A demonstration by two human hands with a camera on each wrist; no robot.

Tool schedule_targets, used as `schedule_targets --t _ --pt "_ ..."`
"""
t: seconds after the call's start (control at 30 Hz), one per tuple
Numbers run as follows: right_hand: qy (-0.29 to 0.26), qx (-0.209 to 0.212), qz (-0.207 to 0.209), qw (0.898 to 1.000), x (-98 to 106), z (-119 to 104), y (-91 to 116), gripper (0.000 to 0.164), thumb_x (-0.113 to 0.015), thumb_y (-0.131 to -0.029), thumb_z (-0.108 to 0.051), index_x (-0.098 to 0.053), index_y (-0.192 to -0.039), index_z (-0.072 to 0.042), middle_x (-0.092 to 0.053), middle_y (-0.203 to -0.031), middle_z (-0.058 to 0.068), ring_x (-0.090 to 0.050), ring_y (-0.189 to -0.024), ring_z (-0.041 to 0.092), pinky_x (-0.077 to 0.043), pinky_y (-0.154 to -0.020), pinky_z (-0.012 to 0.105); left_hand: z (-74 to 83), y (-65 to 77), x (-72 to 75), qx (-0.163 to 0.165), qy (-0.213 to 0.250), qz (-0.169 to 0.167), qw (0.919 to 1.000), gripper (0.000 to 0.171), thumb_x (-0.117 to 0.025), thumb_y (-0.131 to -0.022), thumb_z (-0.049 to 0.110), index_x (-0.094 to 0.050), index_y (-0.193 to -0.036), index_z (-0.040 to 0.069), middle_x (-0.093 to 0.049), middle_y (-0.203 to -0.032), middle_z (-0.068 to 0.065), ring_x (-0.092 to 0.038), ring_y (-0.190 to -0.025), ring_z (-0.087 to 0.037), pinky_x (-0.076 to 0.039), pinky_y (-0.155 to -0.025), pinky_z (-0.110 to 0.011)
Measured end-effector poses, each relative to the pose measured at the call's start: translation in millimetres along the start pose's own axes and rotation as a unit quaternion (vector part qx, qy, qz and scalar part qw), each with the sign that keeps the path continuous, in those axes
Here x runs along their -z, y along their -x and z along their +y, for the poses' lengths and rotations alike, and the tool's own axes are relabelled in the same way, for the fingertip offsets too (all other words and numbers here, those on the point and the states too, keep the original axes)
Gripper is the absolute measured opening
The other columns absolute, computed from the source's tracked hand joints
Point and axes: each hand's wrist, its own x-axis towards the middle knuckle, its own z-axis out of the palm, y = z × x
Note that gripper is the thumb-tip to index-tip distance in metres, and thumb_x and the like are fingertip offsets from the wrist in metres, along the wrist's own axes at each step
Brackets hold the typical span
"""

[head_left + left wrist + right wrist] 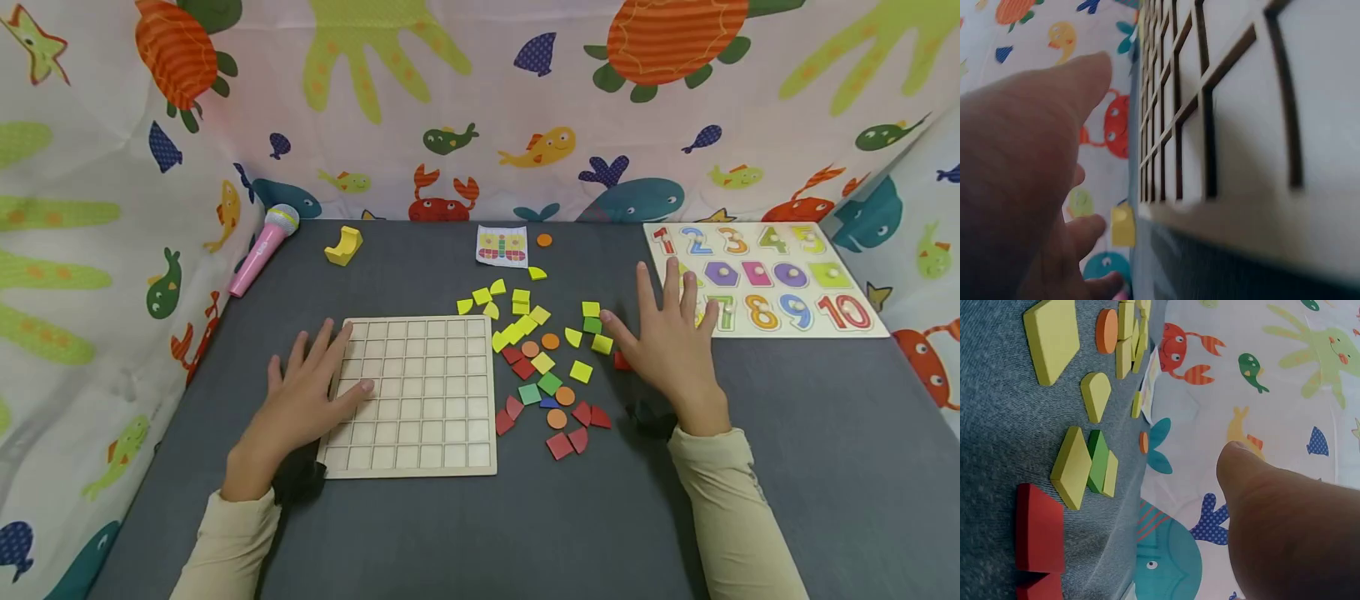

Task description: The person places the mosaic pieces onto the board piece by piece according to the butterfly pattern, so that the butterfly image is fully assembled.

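Observation:
A pale wooden grid board [420, 387] lies flat, its square cells bare. My left hand [300, 404], fingers spread, is over the board's left edge; in the left wrist view its thumb [1088, 78] shows beside the grid. Whether it touches the wood, I cannot tell. To the right of the board lie scattered small pieces: yellow squares [581, 372], orange discs [557, 418], green squares [529, 394] and red pieces [558, 446]. Just right of these is my right hand [675, 354], fingers spread and holding nothing, its fingertips near the number board [765, 325].
A small pattern card [502, 247] lies at the back, next to an orange disc [544, 240]. Toward the back left are a yellow curved block [343, 247] and a pink toy microphone [258, 258]. A sea-animal printed cloth [480, 83] hangs behind the grey table.

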Motion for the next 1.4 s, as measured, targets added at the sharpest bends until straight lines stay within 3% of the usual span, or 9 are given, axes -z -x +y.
schedule_targets --t 0.17,0.3,0.43,0.53,0.67,0.9,1.13,1.4 --pt "-0.011 -0.004 -0.005 1.000 5 0 -1 0.095 -0.048 -0.106 -0.065 -0.004 -0.173 -0.014 0.015 -0.176 0.023 0.017 -0.159 0.049 0.013 -0.115 0.079 -12.0 16.3 4.6 -0.018 0.057 -0.001 0.9982 0.094 -0.066 -0.104 0.050 -0.013 -0.174 0.017 -0.008 -0.178 -0.021 -0.003 -0.156 -0.061 -0.001 -0.111 -0.086" --pt "-0.020 -0.009 -0.011 1.000 9 2 -1 0.094 -0.050 -0.107 -0.061 -0.002 -0.173 -0.014 0.015 -0.176 0.024 0.017 -0.159 0.049 0.012 -0.115 0.080 -19.9 25.3 10.0 -0.035 0.066 -0.002 0.9972 0.090 -0.071 -0.104 0.040 -0.018 -0.172 0.012 -0.014 -0.176 -0.024 -0.008 -0.154 -0.063 -0.007 -0.111 -0.086" --pt "-0.032 -0.012 -0.012 0.999 13 5 -1 0.094 -0.045 -0.107 -0.064 -0.001 -0.173 -0.014 0.018 -0.176 0.022 0.019 -0.159 0.049 0.012 -0.115 0.080 -27.4 27.7 16.9 -0.040 0.063 -0.014 0.9971 0.090 -0.074 -0.103 0.035 -0.020 -0.172 0.012 -0.016 -0.175 -0.025 -0.011 -0.155 -0.062 -0.007 -0.112 -0.086" --pt "-0.042 -0.014 -0.011 0.999 15 7 0 0.093 -0.042 -0.107 -0.066 -0.001 -0.173 -0.014 0.020 -0.175 0.021 0.019 -0.159 0.049 0.012 -0.115 0.080 -34.8 25.4 19.8 -0.041 0.039 -0.028 0.9980 0.093 -0.077 -0.100 0.039 -0.023 -0.172 0.014 -0.017 -0.176 -0.023 -0.011 -0.154 -0.062 -0.003 -0.111 -0.086" --pt "-0.050 -0.014 -0.013 0.999 17 8 1 0.091 -0.042 -0.109 -0.064 -0.002 -0.173 -0.013 0.020 -0.175 0.021 0.019 -0.158 0.050 0.011 -0.115 0.080 -42.7 22.7 20.2 -0.050 -0.002 -0.045 0.9977 0.087 -0.079 -0.097 0.048 -0.038 -0.167 0.017 -0.025 -0.175 -0.019 -0.011 -0.153 -0.063 -0.003 -0.110 -0.088" --pt "-0.071 -0.011 -0.032 0.997 19 11 0 0.089 -0.042 -0.110 -0.060 -0.001 -0.173 -0.012 0.024 -0.174 0.020 0.020 -0.158 0.050 0.012 -0.115 0.079 -48.3 18.9 21.3 -0.057 0.006 -0.072 0.9958 0.078 -0.083 -0.092 0.053 -0.056 -0.155 0.014 -0.033 -0.172 -0.015 -0.011 -0.155 -0.061 -0.007 -0.111 -0.086" --pt "-0.079 -0.007 -0.053 0.995 21 12 -4 0.088 -0.044 -0.111 -0.058 -0.002 -0.173 -0.012 0.024 -0.174 0.020 0.020 -0.158 0.050 0.009 -0.116 0.079 -50.5 16.7 21.6 -0.067 0.002 -0.087 0.9939 0.088 -0.083 -0.087 0.063 -0.054 -0.156 0.016 -0.036 -0.172 -0.011 -0.011 -0.155 -0.060 -0.006 -0.113 -0.084" --pt "-0.086 0.018 -0.076 0.993 19 5 -12 0.087 -0.045 -0.111 -0.058 -0.007 -0.173 -0.010 0.022 -0.175 0.019 0.015 -0.160 0.049 0.003 -0.118 0.079 -54.6 20.5 17.8 -0.081 -0.003 -0.087 0.9929 0.089 -0.079 -0.091 0.062 -0.049 -0.162 0.017 -0.033 -0.173 -0.010 -0.008 -0.157 -0.058 -0.002 -0.116 -0.081"
